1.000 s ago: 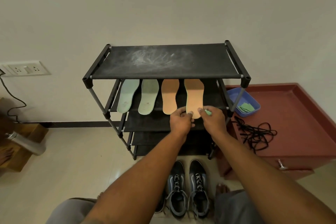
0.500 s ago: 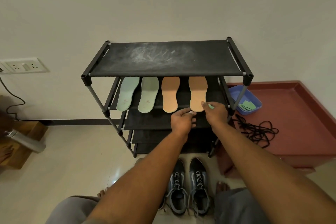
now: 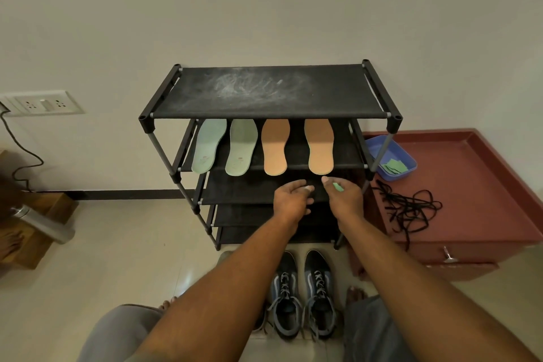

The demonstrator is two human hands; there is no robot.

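Green scrap (image 3: 338, 186) in right hand (image 3: 346, 200); sneakers (image 3: 302, 297), laces (image 3: 408, 209) nearby

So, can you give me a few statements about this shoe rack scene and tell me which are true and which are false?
1. Two green insoles and two tan insoles lie on the second shelf of the rack. True.
2. The right hand is empty. False: it pinches a small green piece.
3. The sneakers stand on the top shelf. False: they stand on the floor in front of the rack.
4. Loose black laces lie on the red cabinet. True.
5. The blue tray sits on the floor left of the rack. False: it sits on the red cabinet, right of the rack.
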